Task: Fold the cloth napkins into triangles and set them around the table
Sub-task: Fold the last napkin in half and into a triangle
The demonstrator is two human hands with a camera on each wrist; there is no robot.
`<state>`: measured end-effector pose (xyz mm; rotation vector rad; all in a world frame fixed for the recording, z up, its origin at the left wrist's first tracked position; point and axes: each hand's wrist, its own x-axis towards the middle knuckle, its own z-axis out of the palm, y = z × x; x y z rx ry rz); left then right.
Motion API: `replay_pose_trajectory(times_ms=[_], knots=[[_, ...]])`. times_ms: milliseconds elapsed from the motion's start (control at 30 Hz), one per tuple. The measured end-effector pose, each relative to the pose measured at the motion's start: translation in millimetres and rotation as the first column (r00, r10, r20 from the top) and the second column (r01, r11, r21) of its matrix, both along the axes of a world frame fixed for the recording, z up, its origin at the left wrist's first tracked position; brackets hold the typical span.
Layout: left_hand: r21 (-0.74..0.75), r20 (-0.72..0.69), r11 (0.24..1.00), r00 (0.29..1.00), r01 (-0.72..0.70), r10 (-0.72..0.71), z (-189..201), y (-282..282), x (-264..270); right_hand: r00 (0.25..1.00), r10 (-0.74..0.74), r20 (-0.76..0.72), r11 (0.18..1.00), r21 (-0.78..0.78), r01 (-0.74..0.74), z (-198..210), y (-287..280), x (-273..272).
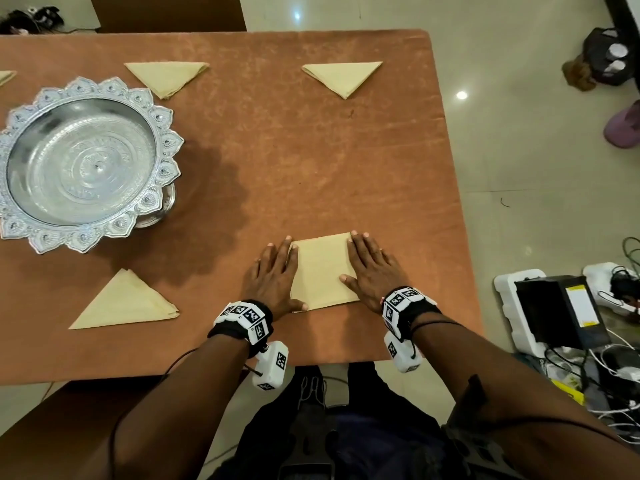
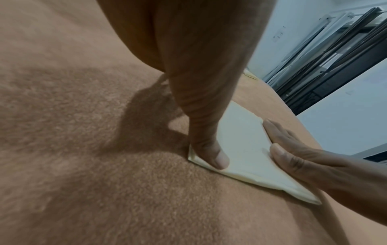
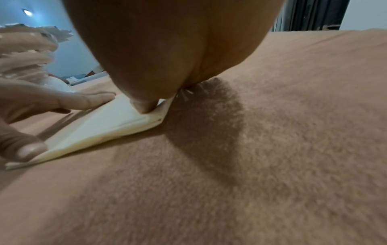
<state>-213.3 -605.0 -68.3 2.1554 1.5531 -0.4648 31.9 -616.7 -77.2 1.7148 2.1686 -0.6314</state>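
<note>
Counting five cream napkins from the head view: three full folded triangles, one at near left (image 1: 126,301), two at the far side (image 1: 167,77) (image 1: 342,77), a sliver of another at the left edge (image 1: 5,77), and the square napkin (image 1: 322,271) I am working on. One silver pedestal tray (image 1: 20,109) stands left. My left hand (image 1: 275,277) and right hand (image 1: 372,268) lie flat, fingers straight, pressing the square's left and right edges, thumbs on its near corners. That square sits near the table's (image 1: 277,150) near edge, close to its right edge; bare brown cloth stretches ahead of it.
</note>
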Motion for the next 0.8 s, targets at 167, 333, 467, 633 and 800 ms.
replay_pose_trajectory(times_ms=[167, 333, 467, 633, 800], knots=[[-0.013, 0.029, 1.000, 0.999, -0.024, 0.025, -1, 1, 0, 0.994, -0.092, -0.056, 0.995, 0.039, 0.095, 4, 0, -4], [0.051, 0.140, 0.990, 0.982, -0.133, 0.124, 7, 7, 1, 0.823, -0.307, -0.478, 0.819, 0.308, 0.484, 14, -14, -1], [0.113, 0.192, 0.975, 0.967, -0.192, 0.168, 11, 14, 5, 0.634, -0.636, -0.441, 0.697, 0.025, 0.717, 19, -15, -4], [0.143, 0.176, 0.976, 0.974, -0.167, 0.141, 12, 20, 4, 0.515, -0.751, -0.413, 0.605, -0.119, 0.787, 18, -3, -14], [0.136, 0.183, 0.976, 0.973, -0.169, 0.143, 10, 20, 3, 0.456, -0.793, -0.403, 0.559, -0.186, 0.808, 19, 10, -24]])
